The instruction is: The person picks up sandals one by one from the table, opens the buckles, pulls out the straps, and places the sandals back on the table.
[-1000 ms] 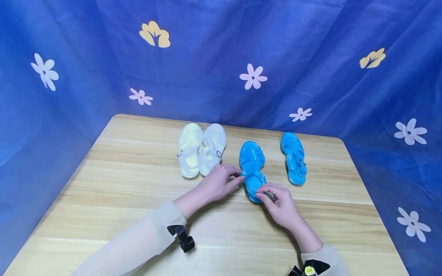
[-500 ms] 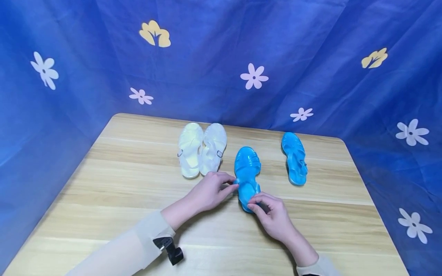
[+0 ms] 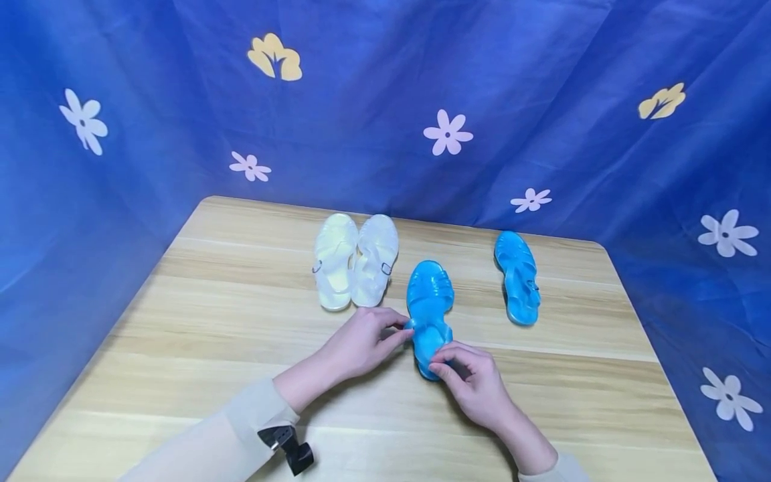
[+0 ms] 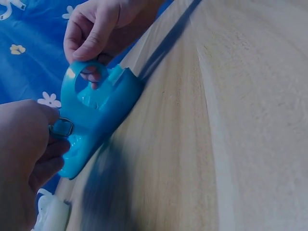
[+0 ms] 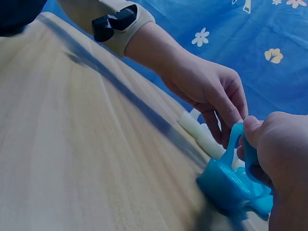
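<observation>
Both hands hold a blue jelly sandal [image 3: 429, 304], its toe pointing away from me, right of the table's middle in the head view. My left hand [image 3: 360, 340] pinches its left side by the metal buckle [image 4: 62, 126], visible in the left wrist view. With thumb and fingertips, my right hand [image 3: 476, 385] grips the heel strap [image 5: 233, 140], which arches up from the heel. Whether the sole touches the wood, I cannot tell. A matching blue sandal [image 3: 517, 278] lies farther back on the right. Two whitish jelly sandals [image 3: 334, 261] sit side by side behind my left hand.
The wood-grain table [image 3: 199, 321] has rounded far corners. A blue curtain [image 3: 373, 87] with flower prints hangs behind it and along both sides. A small black camera [image 3: 292, 452] is strapped to my left wrist.
Held by both hands, the blue sandal has come toward me and slightly left. The other blue sandal and the whitish pair have stayed in place. Both grips look the same.
</observation>
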`<action>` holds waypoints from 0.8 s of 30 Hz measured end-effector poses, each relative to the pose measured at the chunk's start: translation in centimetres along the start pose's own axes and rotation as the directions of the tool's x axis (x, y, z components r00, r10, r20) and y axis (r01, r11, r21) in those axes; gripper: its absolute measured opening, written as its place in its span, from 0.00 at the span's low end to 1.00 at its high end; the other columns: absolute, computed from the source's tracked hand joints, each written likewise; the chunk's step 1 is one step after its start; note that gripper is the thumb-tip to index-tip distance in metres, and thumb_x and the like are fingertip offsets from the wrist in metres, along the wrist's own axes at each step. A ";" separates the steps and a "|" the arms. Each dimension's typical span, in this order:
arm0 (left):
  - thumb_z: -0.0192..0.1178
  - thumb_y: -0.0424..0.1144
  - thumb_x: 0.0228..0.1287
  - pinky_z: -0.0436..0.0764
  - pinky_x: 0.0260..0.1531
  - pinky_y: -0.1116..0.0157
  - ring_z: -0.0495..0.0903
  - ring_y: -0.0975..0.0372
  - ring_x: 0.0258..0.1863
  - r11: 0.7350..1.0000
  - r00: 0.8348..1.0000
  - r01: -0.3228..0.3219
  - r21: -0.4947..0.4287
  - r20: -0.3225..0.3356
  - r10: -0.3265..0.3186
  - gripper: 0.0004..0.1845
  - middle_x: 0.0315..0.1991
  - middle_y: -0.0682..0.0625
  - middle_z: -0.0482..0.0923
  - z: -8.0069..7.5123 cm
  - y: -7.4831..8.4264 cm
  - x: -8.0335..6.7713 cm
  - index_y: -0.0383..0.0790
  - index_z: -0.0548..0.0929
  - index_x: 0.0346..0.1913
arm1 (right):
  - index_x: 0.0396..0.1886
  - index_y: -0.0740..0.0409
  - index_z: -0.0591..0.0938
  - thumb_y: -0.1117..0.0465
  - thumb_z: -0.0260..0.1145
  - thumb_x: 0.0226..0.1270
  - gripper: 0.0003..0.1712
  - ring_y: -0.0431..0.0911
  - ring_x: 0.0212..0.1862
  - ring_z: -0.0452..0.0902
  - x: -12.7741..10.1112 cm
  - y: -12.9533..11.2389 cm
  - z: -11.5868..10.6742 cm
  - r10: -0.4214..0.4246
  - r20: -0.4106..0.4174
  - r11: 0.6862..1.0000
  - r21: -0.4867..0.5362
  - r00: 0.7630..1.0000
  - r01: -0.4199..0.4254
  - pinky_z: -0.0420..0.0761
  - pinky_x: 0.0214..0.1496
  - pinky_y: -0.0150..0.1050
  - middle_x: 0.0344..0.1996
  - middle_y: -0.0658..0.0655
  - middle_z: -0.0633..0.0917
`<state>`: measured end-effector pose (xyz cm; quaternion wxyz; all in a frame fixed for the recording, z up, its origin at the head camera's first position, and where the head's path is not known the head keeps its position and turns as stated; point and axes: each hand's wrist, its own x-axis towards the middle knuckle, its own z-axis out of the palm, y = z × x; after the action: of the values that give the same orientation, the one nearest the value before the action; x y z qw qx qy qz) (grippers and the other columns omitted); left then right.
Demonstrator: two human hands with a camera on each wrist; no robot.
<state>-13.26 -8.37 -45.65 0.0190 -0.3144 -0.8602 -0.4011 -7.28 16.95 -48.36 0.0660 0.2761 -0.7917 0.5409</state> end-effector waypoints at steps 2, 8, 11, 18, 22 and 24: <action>0.69 0.42 0.74 0.85 0.52 0.62 0.87 0.63 0.49 1.000 1.000 -0.002 0.000 -0.003 0.002 0.11 0.46 0.52 0.90 0.0 0.0 -0.1 0.39 0.91 0.51 | 0.42 0.53 0.89 0.71 0.72 0.71 0.08 0.46 0.45 0.88 -0.1 0.0 0.0 -0.007 0.000 1.000 0.002 1.000 0.007 0.84 0.56 0.37 0.40 0.50 0.90; 0.69 0.43 0.75 0.85 0.53 0.62 0.87 0.65 0.49 1.000 1.000 0.009 -0.012 0.002 -0.009 0.12 0.47 0.53 0.90 0.2 -0.1 -0.2 0.40 0.91 0.52 | 0.43 0.53 0.89 0.72 0.72 0.70 0.10 0.50 0.44 0.88 0.0 -0.3 -0.1 -0.025 0.009 1.000 0.002 1.000 0.025 0.85 0.55 0.36 0.40 0.49 0.90; 0.69 0.44 0.75 0.84 0.54 0.62 0.86 0.64 0.51 0.999 1.000 0.026 -0.040 0.013 -0.026 0.13 0.49 0.52 0.89 0.2 -0.2 -0.2 0.40 0.90 0.54 | 0.43 0.54 0.89 0.73 0.73 0.69 0.11 0.51 0.44 0.88 0.3 -0.5 -0.4 -0.042 0.016 0.999 0.006 0.999 0.042 0.85 0.55 0.37 0.41 0.50 0.90; 0.67 0.44 0.76 0.84 0.55 0.63 0.87 0.64 0.51 0.987 0.992 0.092 -0.131 0.096 -0.080 0.20 0.50 0.49 0.89 0.5 -0.4 -0.1 0.33 0.85 0.61 | 0.44 0.56 0.89 0.76 0.75 0.65 0.14 0.48 0.45 0.87 1.4 -1.2 -1.4 -0.137 0.047 0.991 0.016 0.989 0.137 0.84 0.55 0.36 0.41 0.53 0.90; 0.65 0.42 0.77 0.85 0.52 0.65 0.87 0.67 0.47 0.973 0.984 0.141 -0.182 0.134 -0.118 0.19 0.46 0.51 0.89 0.8 -0.5 -0.2 0.32 0.84 0.61 | 0.45 0.57 0.88 0.74 0.75 0.65 0.13 0.47 0.46 0.87 2.6 -1.5 -2.3 -0.171 0.069 0.985 -0.020 0.983 0.172 0.85 0.55 0.38 0.41 0.54 0.89; 0.66 0.40 0.77 0.85 0.50 0.65 0.87 0.67 0.45 0.962 0.983 0.161 -0.220 0.128 -0.135 0.18 0.45 0.51 0.89 0.9 -0.6 -0.2 0.31 0.84 0.60 | 0.46 0.57 0.88 0.71 0.75 0.68 0.11 0.46 0.48 0.86 3.4 -1.7 -2.7 -0.153 0.093 0.985 -0.061 0.984 0.159 0.85 0.55 0.39 0.43 0.53 0.89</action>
<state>-13.24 -8.11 -46.74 -0.0958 -0.2715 -0.8289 -0.4797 -9.81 17.63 -44.49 0.0829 0.3584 -0.7878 0.4940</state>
